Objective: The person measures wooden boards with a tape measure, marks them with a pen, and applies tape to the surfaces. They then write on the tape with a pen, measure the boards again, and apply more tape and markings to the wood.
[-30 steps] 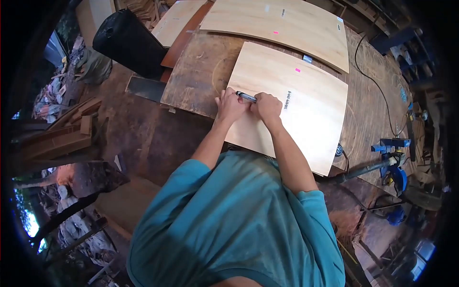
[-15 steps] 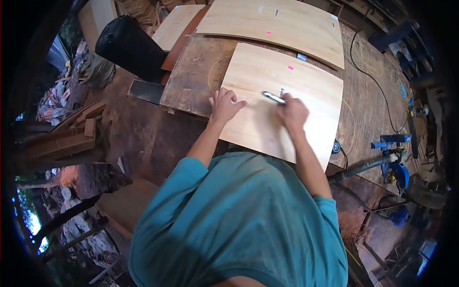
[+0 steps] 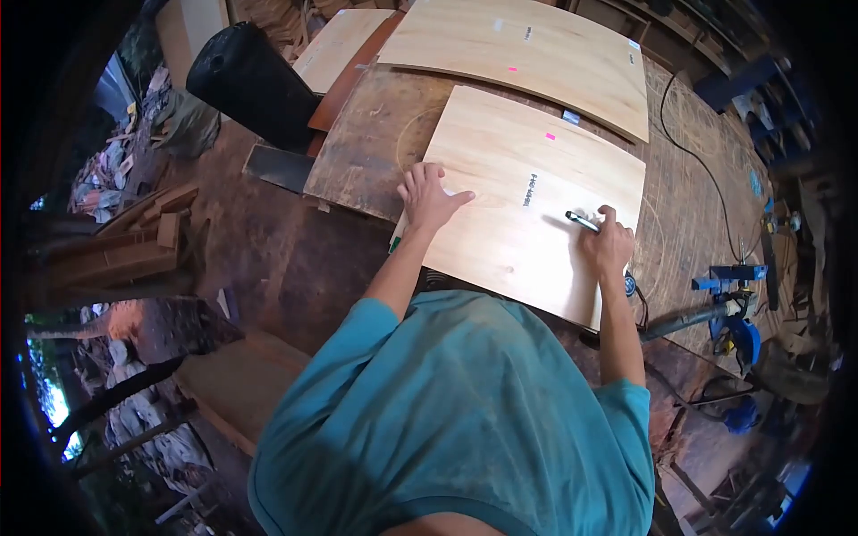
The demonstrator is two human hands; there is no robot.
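My right hand grips the pen, which pokes out to the left over the board, and the board lies under my left hand, spread out at its left edge.

Pale, brown-streaked board, pink sticker, black lettering, teal shirt

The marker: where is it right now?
In the head view, the marker is in the right hand, over the near panel, right of its dark lettering.
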